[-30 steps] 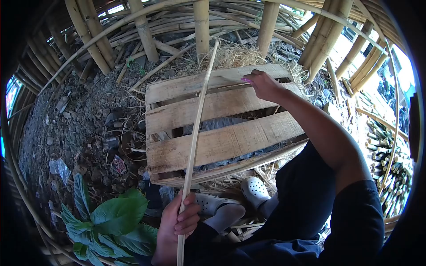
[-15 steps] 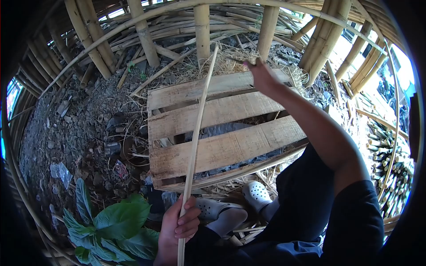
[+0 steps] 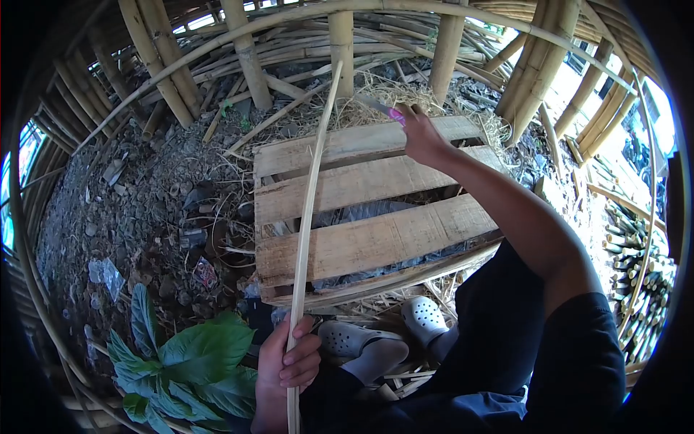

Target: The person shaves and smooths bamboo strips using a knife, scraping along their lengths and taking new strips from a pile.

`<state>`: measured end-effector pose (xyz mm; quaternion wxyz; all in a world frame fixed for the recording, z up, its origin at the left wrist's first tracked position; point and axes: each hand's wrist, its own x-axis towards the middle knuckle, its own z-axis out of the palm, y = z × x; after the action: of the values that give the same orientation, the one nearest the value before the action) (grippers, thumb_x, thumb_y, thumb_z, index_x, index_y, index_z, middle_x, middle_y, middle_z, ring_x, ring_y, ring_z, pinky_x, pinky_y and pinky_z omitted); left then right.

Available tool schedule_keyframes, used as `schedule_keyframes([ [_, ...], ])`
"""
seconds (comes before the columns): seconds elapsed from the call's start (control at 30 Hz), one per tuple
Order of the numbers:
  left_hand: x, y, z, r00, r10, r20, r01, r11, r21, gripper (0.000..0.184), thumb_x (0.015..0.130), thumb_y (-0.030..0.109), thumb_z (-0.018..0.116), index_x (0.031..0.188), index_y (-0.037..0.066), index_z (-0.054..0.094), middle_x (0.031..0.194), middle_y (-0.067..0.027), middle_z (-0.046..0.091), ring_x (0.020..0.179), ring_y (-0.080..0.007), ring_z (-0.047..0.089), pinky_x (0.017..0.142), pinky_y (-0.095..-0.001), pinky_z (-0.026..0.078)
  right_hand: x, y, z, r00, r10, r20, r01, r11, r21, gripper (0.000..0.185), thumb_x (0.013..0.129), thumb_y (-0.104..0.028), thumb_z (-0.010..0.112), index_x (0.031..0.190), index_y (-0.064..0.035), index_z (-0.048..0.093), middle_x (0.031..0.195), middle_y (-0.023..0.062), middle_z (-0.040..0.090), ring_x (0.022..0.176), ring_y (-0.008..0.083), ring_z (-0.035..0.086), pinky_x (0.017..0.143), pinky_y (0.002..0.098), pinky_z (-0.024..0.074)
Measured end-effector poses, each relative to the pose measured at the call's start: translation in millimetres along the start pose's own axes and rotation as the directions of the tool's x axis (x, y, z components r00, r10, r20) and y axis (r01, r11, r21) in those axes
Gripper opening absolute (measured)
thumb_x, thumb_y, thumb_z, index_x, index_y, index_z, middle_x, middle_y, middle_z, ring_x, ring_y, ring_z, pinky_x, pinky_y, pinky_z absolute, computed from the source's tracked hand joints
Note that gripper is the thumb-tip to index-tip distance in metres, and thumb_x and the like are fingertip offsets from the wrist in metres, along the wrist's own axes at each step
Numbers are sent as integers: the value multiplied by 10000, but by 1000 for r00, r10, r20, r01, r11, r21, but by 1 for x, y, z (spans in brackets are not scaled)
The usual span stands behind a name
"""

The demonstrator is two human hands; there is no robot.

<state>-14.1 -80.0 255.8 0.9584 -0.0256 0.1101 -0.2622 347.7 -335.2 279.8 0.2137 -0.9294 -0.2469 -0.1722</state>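
Observation:
My left hand is wrapped around the lower part of a long pale bamboo strip. The strip rises away from me across the slatted wooden crate, its tip reaching in front of a bamboo post. Beyond the crate's far slat, my right hand grips a knife by its pink handle. The grey blade points left, toward the upper part of the strip, with a gap between them. A small shaving sticks out from the strip's side midway up.
Thin shavings are heaped behind the crate, before bamboo posts. A leafy green plant grows at lower left. Cut bamboo pieces are stacked at right. My feet, in grey clogs, are close to the crate's near edge.
My right hand has come slightly nearer and turned, so the blade and pink handle show more plainly. The strip stays in my left hand, and the whole view has shifted a little.

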Motion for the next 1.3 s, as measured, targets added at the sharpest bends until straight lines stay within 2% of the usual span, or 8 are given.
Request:
schedule_keyframes([
  [0.23,-2,-7,3,999,-8,-40,11,997,73,340,1031,388,297,853,117,399,527,11,359,330,-67,308,245,-189,260,-29,-85,-19,896,-371,246,332,925,185,314,836,51,478,1142,6,424,974,215,541,784,386,614,649,461,509],
  [0.3,-5,-10,11,981,51,-187,7,954,299,347,1029,401,304,853,116,393,526,19,337,330,-60,289,247,-184,236,-34,-98,-21,754,-548,362,564,823,69,288,851,24,473,1134,1,425,998,187,555,786,362,636,656,458,524],
  [0.5,-14,-22,31,935,144,-323,70,820,568,366,1021,435,320,867,111,394,539,30,303,352,-47,258,273,-187,203,-3,-37,-17,723,-654,223,676,736,-33,397,820,33,493,1202,-75,490,895,153,597,803,355,647,691,462,530],
  [0.53,-15,-24,34,935,144,-326,72,820,569,366,1021,435,320,867,111,394,539,30,303,352,-47,258,273,-187,203,11,-14,-25,922,-327,207,358,924,-134,407,844,10,467,1227,-117,522,862,148,640,830,336,662,702,460,539],
  [0.57,-17,-27,37,932,149,-332,77,810,581,358,1026,410,312,859,103,393,530,22,314,341,-49,259,260,-187,199,20,-32,-64,834,494,246,-541,821,183,315,877,-30,451,1174,-83,540,898,184,665,851,349,665,713,457,545],
  [0.6,-17,-29,38,930,153,-335,83,800,595,352,1031,385,304,851,96,391,521,14,324,329,-50,261,246,-186,196,41,56,-42,942,334,-18,-326,903,-281,234,895,-80,448,1107,-35,535,933,223,659,847,383,662,708,481,539],
  [0.67,-11,-34,35,928,119,-353,112,816,567,350,1032,383,303,852,95,392,521,14,323,329,-50,261,247,-186,196,32,68,-65,977,173,-121,-210,864,-458,171,861,-56,491,1016,8,525,903,265,641,848,430,649,705,501,533],
  [1.3,-12,-26,33,946,160,-282,25,831,555,351,1031,393,285,863,107,400,532,17,319,344,-52,266,261,-187,207,2,-27,-85,985,-141,-103,138,990,-35,193,846,16,493,1032,65,479,738,286,600,690,442,608,630,516,461],
])
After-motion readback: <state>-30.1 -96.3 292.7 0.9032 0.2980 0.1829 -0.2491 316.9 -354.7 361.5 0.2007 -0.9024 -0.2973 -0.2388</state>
